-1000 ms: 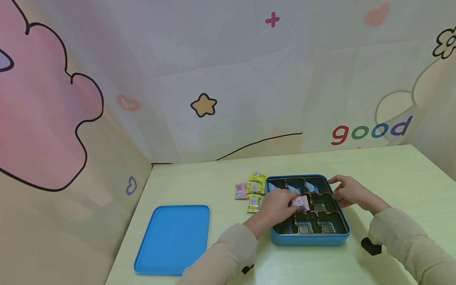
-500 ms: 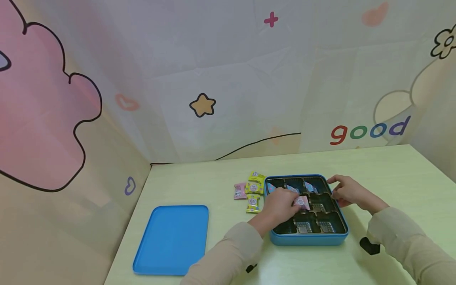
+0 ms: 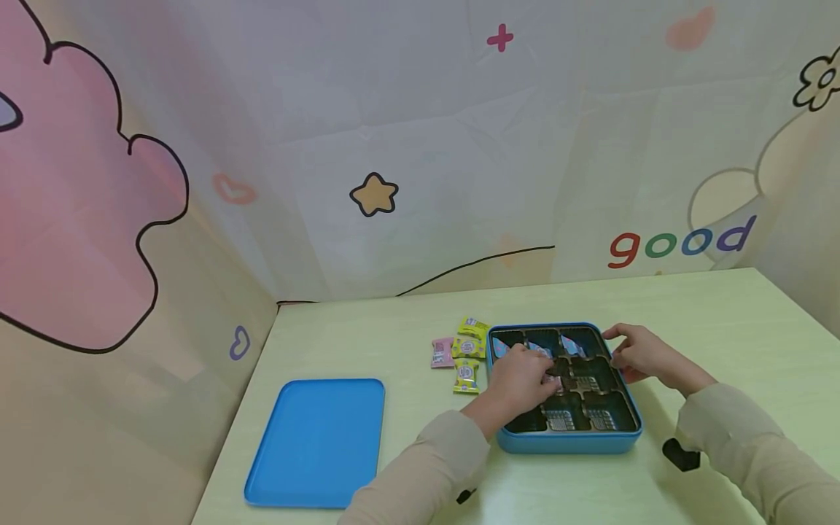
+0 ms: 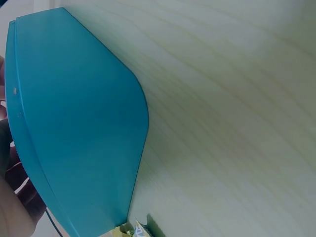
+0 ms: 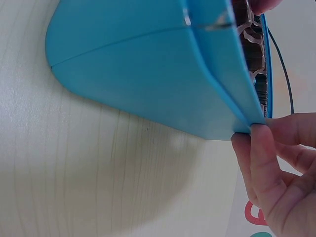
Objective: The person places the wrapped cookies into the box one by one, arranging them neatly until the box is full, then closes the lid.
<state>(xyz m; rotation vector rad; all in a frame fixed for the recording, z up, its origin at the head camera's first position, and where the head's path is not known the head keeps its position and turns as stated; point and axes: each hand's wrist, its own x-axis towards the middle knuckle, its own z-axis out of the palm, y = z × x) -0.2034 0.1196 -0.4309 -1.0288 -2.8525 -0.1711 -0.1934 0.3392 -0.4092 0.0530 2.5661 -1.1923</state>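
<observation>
A blue tin box (image 3: pixel 567 442) with a black divided insert stands on the table. My left hand (image 3: pixel 518 379) reaches into its middle, fingers curled over a pink candy packet (image 3: pixel 555 383) that is mostly hidden beneath them. At the box's right side my right hand (image 3: pixel 650 357) holds the rim; in the right wrist view its thumb and fingers (image 5: pixel 264 153) pinch the edge near a corner. Blue candy packets (image 3: pixel 572 345) lie in the back row of compartments. The left wrist view shows mainly the box's side wall (image 4: pixel 84 118), with the left fingers partly behind the rim.
Left of the box lie yellow candy packets (image 3: pixel 467 375) and one pink packet (image 3: pixel 442 352), close to its wall. A flat blue lid (image 3: pixel 315 441) rests farther left on the pale table (image 3: pixel 407 321). A printed curtain (image 3: pixel 446 146) hangs behind.
My left hand has shifted slightly right, and its fingers now cover most of the pink candy packet, which showed more fully before. My right hand stays at the rim.
</observation>
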